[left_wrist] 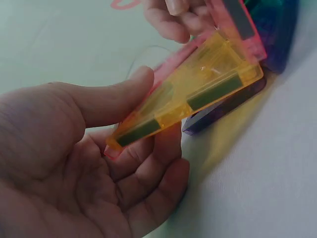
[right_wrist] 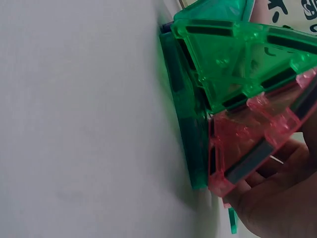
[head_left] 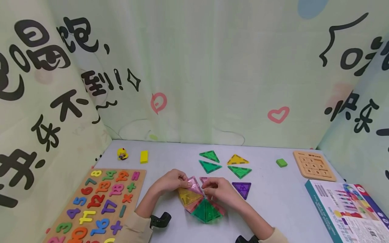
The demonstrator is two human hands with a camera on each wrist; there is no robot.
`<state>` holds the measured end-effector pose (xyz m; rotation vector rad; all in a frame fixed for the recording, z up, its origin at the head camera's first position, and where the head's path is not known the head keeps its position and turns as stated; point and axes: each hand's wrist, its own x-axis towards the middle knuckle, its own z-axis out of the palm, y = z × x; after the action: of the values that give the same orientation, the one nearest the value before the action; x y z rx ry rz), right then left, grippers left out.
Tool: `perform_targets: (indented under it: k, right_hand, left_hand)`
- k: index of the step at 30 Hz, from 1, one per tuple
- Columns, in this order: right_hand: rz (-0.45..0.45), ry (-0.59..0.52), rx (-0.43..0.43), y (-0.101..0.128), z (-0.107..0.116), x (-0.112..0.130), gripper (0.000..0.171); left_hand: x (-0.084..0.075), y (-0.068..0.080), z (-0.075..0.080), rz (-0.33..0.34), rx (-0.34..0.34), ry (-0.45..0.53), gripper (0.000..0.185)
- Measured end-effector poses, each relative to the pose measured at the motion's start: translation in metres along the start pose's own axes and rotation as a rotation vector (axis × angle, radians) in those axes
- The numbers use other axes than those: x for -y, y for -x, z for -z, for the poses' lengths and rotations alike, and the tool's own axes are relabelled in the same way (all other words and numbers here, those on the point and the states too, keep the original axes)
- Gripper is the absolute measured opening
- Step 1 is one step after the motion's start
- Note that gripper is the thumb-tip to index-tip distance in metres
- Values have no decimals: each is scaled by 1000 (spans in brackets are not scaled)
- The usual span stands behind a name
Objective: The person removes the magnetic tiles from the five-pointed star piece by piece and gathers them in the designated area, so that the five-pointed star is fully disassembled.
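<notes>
- Yellow tile point(left_wrist: 198, 94) is pinched by left hand point(left_wrist: 84, 163); magnet strips seen only at wrist.
- Pink tile point(right_wrist: 257, 144) is held by right hand point(head_left: 220, 190); loose triangles at 12 o'clock seen only overhead.

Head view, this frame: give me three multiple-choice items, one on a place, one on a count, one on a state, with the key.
1. Where is the number puzzle board?
A. left of the hands
B. behind the loose triangles
C. on the printed box

2. How many loose triangle tiles lie flat beyond the hands?
A. two
B. five
C. eight

3. How does the left hand stand?
A. flat on the table
B. pinching the yellow tile
C. holding the green block

Key: 1 A, it lies at the table's left edge. 2 B, three green, one yellow, one purple. 3 B, thumb and fingers grip the tile's corner.
</notes>
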<state>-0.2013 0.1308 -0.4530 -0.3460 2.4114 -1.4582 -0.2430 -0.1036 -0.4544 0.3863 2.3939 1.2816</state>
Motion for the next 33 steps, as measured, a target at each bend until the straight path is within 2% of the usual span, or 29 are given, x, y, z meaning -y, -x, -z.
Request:
perform_targets:
  k: [7,13,18,23,25,27,30,33]
  right_hand:
    - [24,28,3,-2,-7,2,23]
    - [31,79,16,-2,-11,3,15]
    - [65,139,2,-2,-17,4,10]
    - [54,109,17,-1,-17,4,7]
    - [43,92,33,0,-17,5,5]
    - [41,86,41,1,-17,5,3]
    - [48,65,43,3,-18,5,4]
    - [63,60,34,6,-18,4,5]
  left_hand:
    - [3,-1,2,-31,48,84,20]
    - [6,-3,2,-29,73,110,23]
    - [6,-4,1,-17,74,111,25]
    - [4,-3,4,-4,52,137,25]
    - [5,-3,9,4,7,141,25]
    - [7,-6,14,19,-68,133,24]
    - [10,-14,21,60,-219,102,21]
    - [12,-30,27,86,-352,62,19]
